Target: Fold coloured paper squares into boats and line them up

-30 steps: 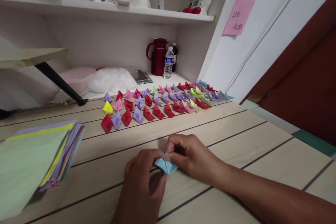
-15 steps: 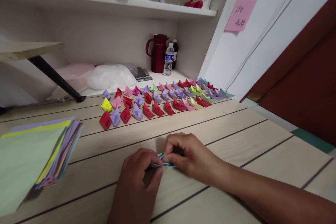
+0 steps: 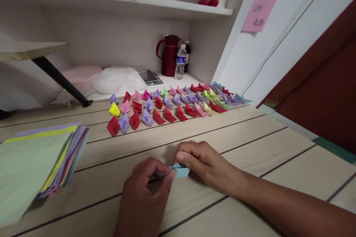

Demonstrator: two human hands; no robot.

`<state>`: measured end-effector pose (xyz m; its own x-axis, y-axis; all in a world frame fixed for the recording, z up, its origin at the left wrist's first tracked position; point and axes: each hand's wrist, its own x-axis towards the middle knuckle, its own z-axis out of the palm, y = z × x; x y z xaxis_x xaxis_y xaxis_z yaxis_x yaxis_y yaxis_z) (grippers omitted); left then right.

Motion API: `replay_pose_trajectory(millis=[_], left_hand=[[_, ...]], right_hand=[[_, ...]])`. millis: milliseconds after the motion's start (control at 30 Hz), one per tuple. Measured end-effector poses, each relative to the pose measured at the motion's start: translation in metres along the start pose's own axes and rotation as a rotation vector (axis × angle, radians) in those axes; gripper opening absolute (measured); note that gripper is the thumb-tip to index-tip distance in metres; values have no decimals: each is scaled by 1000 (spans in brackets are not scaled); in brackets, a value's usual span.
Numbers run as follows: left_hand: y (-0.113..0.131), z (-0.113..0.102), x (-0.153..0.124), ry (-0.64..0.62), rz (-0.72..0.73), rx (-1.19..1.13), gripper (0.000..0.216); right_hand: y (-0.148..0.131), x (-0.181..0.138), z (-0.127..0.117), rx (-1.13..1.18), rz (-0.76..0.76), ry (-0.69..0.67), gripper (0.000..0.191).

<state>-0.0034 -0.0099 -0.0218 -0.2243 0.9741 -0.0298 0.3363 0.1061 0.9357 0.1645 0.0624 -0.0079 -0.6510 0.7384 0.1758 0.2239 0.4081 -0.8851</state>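
Observation:
A small light-blue folded paper (image 3: 182, 171) sits between my hands, low over the wooden tabletop (image 3: 239, 133). My left hand (image 3: 148, 189) pinches its left side between thumb and forefinger. At the paper's right end, my right hand (image 3: 201, 161) is closed on it, thumb along the upper edge and the other fingers curled behind. Part of the paper is hidden by the fingers. Beyond my hands stand several rows of folded paper boats, among them a red boat (image 3: 113, 126), a purple boat (image 3: 147, 118) and a yellow boat (image 3: 114, 110).
A stack of coloured paper sheets (image 3: 33, 159) lies at the left. Behind the boats are a plastic bag (image 3: 119, 79), a dark red jug (image 3: 169, 57) and a water bottle (image 3: 180, 63). A black shelf leg (image 3: 61, 81) slants down onto the table's back left.
My right thumb has shifted up and back along the paper, so more of its light-blue face shows. The left hand keeps its pinch. The view has shifted slightly.

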Motion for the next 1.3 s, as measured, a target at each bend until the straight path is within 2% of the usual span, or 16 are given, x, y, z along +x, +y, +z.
replay_pose_trajectory(millis=[233, 333, 367, 400, 533, 600, 933, 1067, 1200, 1300], left_hand=[[-3, -5, 2, 67, 28, 22, 15], [-8, -8, 5, 103, 109, 53, 17], [-9, -9, 6, 114, 133, 60, 17], [-9, -9, 6, 124, 146, 64, 18], [-7, -6, 4, 172, 122, 18, 16], [-5, -4, 2, 188, 105, -10, 13], [-2, -4, 2, 127, 53, -17, 15], [1, -6, 1, 106, 40, 30, 16], [2, -5, 1, 146, 98, 20, 14], [0, -3, 1, 159, 139, -5, 13]], right_hand=[[1, -2, 0, 291, 66, -1, 44], [5, 1, 3, 393, 118, -1, 76], [6, 3, 5, 406, 131, 8, 80], [7, 4, 6, 411, 142, 20, 78], [9, 6, 8, 422, 223, 65, 44], [8, 6, 8, 417, 267, 68, 34], [7, 5, 7, 371, 336, 42, 32], [7, 4, 7, 302, 250, 51, 29], [4, 1, 6, 65, -17, 172, 38], [1, -1, 3, -79, -161, 219, 34]])
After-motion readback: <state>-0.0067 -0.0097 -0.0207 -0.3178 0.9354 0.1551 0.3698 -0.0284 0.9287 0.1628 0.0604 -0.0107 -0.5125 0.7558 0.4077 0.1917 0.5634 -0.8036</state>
